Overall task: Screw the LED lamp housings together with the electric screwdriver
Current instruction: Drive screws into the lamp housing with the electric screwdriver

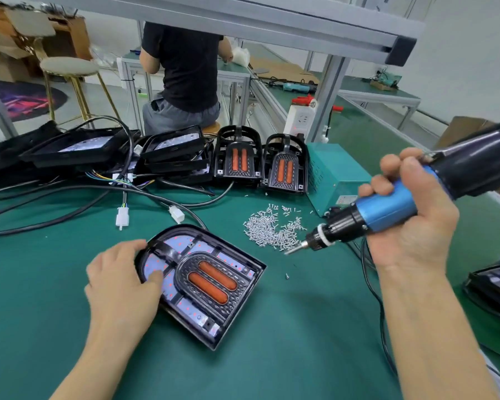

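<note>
A black LED lamp housing (211, 287) with two orange strips lies flat on the green mat in front of me. My left hand (122, 284) rests on its left rim, fingers spread over the white LED board. My right hand (410, 226) grips a blue and black electric screwdriver (387, 209), held nearly level. Its bit tip (293, 249) touches the near edge of a pile of small silver screws (272, 229), to the right of the housing.
Stacked black housings with cables (168, 157) and two upright inner frames (260, 163) line the back of the mat. A teal power box (332, 174) stands behind the screws. Another lamp (497, 287) lies at the right edge. A person (185, 76) sits at the far bench.
</note>
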`<state>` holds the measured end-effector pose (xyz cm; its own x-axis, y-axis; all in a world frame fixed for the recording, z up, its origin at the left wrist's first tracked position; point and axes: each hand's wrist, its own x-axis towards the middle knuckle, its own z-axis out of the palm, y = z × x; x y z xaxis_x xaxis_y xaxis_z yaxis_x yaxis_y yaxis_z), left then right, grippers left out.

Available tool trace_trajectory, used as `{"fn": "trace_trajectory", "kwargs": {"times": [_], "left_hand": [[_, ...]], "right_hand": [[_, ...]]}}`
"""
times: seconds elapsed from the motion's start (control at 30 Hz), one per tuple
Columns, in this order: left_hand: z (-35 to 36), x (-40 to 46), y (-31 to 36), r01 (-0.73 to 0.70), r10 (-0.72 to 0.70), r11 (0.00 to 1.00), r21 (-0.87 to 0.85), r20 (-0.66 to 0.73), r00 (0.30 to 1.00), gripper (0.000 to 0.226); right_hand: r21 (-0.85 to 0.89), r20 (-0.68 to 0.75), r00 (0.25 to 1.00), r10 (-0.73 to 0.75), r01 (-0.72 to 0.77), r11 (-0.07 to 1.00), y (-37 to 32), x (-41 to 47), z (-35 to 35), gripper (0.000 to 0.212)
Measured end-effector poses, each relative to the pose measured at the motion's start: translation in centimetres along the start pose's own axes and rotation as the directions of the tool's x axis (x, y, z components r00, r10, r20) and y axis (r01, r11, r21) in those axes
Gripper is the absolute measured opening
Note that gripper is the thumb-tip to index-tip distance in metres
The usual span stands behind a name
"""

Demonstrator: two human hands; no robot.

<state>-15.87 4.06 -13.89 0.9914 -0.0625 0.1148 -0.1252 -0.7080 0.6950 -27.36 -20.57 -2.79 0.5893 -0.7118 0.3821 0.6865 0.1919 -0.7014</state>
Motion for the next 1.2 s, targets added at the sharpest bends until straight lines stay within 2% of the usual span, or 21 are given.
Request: {"fn": "trace_trajectory", "kwargs": {"times": [0.07, 0.13, 0.17, 0.23, 0.27, 0.33, 0.37, 0.43, 0.63, 0.83, 0.9, 0.97, 1.0, 1.03, 1.1, 1.2], "left_hand": [[-0.7, -0.5, 1.8, -0.213, 0.205, 0.976, -0.053, -0.122, 0.971, 0.039], [-0.7, -0.8, 4.7, -0.481, 0.463, 0.870, -0.111, -0.153, 0.873, 0.027], [-0.2, -0.8, 6.5, -0.581, 0.575, 0.804, -0.125, -0.086, 0.814, 0.023], [1.6, -0.5, 10.1, -0.726, 0.726, 0.683, -0.081, 0.195, 0.660, 0.021], [3.0, -0.3, 11.4, -0.780, 0.736, 0.625, -0.018, 0.346, 0.582, 0.023], [6.0, 0.1, 13.1, -0.844, 0.652, 0.528, 0.095, 0.591, 0.474, 0.029], [7.2, 0.1, 13.5, -0.859, 0.598, 0.497, 0.123, 0.669, 0.441, 0.032], [8.7, 0.2, 13.7, -0.875, 0.533, 0.458, 0.157, 0.740, 0.411, 0.035], [9.9, 0.4, 13.8, -0.871, 0.521, 0.469, 0.148, 0.750, 0.408, 0.022], [9.9, 0.1, 13.6, -0.891, 0.571, 0.427, 0.153, 0.719, 0.396, 0.017], [9.3, -0.1, 13.7, -0.854, 0.597, 0.517, 0.067, 0.687, 0.415, 0.015], [7.9, -0.1, 13.7, -0.689, 0.624, 0.709, -0.151, 0.591, 0.512, 0.010], [6.9, 0.1, 13.6, -0.557, 0.612, 0.778, -0.291, 0.553, 0.565, 0.008], [5.7, 0.2, 13.2, -0.408, 0.597, 0.800, -0.439, 0.526, 0.605, 0.008], [3.2, 0.2, 11.8, -0.138, 0.568, 0.739, -0.660, 0.499, 0.655, 0.010], [0.3, -0.7, 9.3, 0.122, 0.488, 0.585, -0.802, 0.468, 0.736, 0.013]], "right_hand": [[-0.014, -0.025, 0.999, -0.041, 0.041, 0.999, -0.5, -0.2, -0.6, 0.010], [-0.029, -0.045, 0.996, -0.078, 0.077, 0.997, -0.8, -0.4, -1.2, 0.011], [-0.042, -0.052, 0.994, -0.095, 0.093, 0.995, -1.1, -0.4, -1.4, 0.010], [-0.076, -0.062, 0.990, -0.128, 0.123, 0.990, -1.5, -0.5, -1.6, 0.009], [-0.092, -0.069, 0.988, -0.141, 0.134, 0.987, -1.7, -0.6, -1.7, 0.008], [-0.105, -0.092, 0.985, -0.149, 0.139, 0.985, -2.0, -0.7, -2.0, 0.008], [-0.101, -0.105, 0.984, -0.145, 0.135, 0.986, -2.2, -0.8, -2.1, 0.008], [-0.096, -0.121, 0.982, -0.142, 0.130, 0.987, -2.5, -0.9, -2.6, 0.010], [-0.107, -0.137, 0.980, -0.145, 0.131, 0.986, -3.1, -1.2, -3.2, 0.010], [-0.089, -0.149, 0.976, -0.158, 0.146, 0.985, -3.1, -1.4, -3.1, 0.010], [-0.065, -0.152, 0.975, -0.163, 0.155, 0.986, -3.3, -1.5, -3.0, 0.008], [-0.016, -0.153, 0.975, -0.158, 0.158, 0.987, -3.6, -1.5, -3.1, 0.005], [0.016, -0.154, 0.977, -0.148, 0.152, 0.988, -3.8, -1.5, -3.0, 0.004], [0.048, -0.160, 0.977, -0.137, 0.147, 0.988, -4.0, -1.5, -2.9, 0.002], [0.125, -0.168, 0.979, -0.115, 0.137, 0.983, -4.0, -1.5, -2.4, 0.003], [0.246, -0.128, 0.990, -0.061, 0.092, 0.965, -3.6, -1.7, -0.7, 0.014]]}}
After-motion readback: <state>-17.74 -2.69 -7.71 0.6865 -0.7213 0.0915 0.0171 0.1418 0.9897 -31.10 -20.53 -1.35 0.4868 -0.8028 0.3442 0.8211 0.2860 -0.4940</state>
